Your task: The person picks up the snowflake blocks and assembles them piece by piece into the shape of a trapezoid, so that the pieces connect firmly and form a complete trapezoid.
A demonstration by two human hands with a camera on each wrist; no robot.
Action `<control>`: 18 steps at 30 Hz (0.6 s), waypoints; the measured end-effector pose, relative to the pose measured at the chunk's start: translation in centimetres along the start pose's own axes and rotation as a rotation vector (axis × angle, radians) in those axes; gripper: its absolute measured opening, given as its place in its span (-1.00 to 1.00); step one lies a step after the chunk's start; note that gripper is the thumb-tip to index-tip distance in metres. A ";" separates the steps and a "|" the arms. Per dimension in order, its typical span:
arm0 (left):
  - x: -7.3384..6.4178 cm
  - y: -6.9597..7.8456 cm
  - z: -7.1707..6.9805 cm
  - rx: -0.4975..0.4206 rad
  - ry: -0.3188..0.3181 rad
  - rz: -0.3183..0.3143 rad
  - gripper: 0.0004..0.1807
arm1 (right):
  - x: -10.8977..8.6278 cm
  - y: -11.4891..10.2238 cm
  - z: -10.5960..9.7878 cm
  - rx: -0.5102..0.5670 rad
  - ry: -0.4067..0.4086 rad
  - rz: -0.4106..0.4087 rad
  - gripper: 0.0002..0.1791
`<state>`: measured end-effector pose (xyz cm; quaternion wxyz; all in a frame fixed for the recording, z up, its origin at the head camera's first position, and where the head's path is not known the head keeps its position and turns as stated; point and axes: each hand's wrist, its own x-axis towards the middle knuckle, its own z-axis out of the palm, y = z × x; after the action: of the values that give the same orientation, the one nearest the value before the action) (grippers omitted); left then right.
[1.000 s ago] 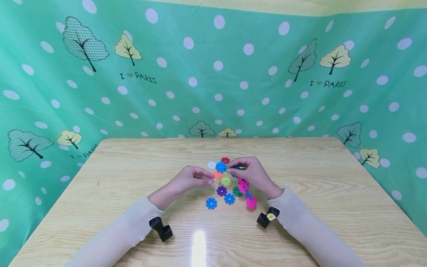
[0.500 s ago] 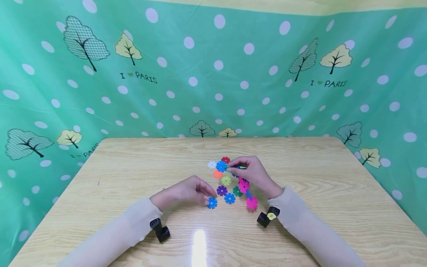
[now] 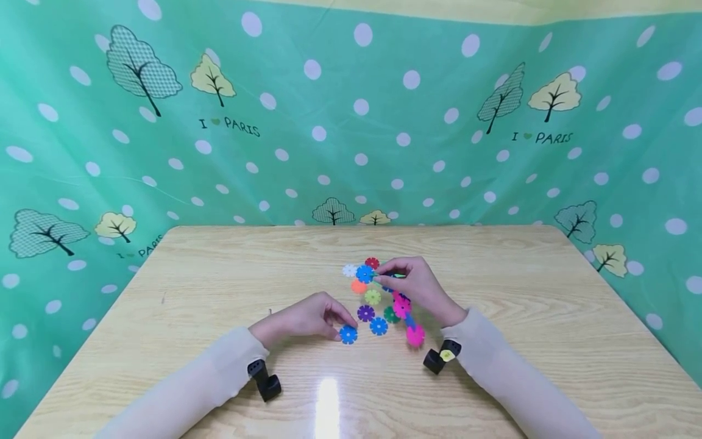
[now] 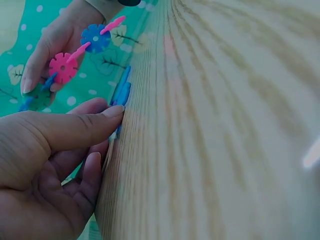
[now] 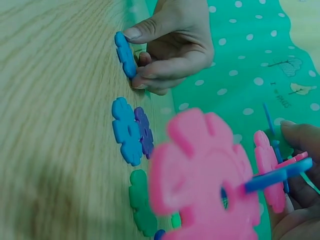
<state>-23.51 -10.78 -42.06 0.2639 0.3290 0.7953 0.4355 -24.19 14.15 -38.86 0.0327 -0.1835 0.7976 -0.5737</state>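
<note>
Flower-shaped notched plastic discs lie on the wooden table. My left hand (image 3: 312,316) pinches a blue disc (image 3: 348,335) at the near left of the group; in the right wrist view, thumb and fingers are on the edges of this blue disc (image 5: 125,55), which is close to the tabletop. My right hand (image 3: 418,288) holds up a chain of interlocked discs by its upper end. A blue disc (image 3: 364,274) is at its fingertips, while pink discs (image 3: 401,306) and a lower pink disc (image 3: 415,335) hang toward me. Fingers partly cover the green piece they grip.
Loose discs lie between the hands: purple (image 3: 365,313), blue (image 3: 378,326), green (image 3: 391,314), yellow-green (image 3: 373,297) and orange (image 3: 359,286). Farther back are a white disc (image 3: 349,270) and a red disc (image 3: 372,263). A patterned green cloth (image 3: 351,122) hangs behind the table.
From beside the orange disc, my left hand has come nearer to me and taken the near-left blue disc between thumb and fingers. The right hand and its chain have stayed almost still.
</note>
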 end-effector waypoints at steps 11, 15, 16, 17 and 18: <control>-0.2 0.5 0.1 0.175 0.040 0.064 -0.71 | 0.1 0.2 0.1 0.007 0.006 -0.019 -0.86; -0.1 0.7 0.2 0.201 0.050 0.081 -0.73 | 0.1 0.2 0.1 0.016 0.004 -0.012 -0.85; -0.1 0.7 0.2 0.198 0.051 0.082 -0.74 | 0.1 0.3 0.1 0.018 0.002 -0.009 -0.85; -0.1 0.7 0.2 0.193 0.052 0.083 -0.74 | 0.1 0.3 0.1 0.019 0.002 -0.005 -0.84; 0.0 0.7 0.2 0.188 0.052 0.086 -0.74 | 0.1 0.3 0.1 0.018 0.002 -0.002 -0.84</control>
<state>-23.12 -10.39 -41.51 0.1919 0.3749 0.8244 0.3782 -24.34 14.15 -39.12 0.0327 -0.1835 0.7921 -0.5813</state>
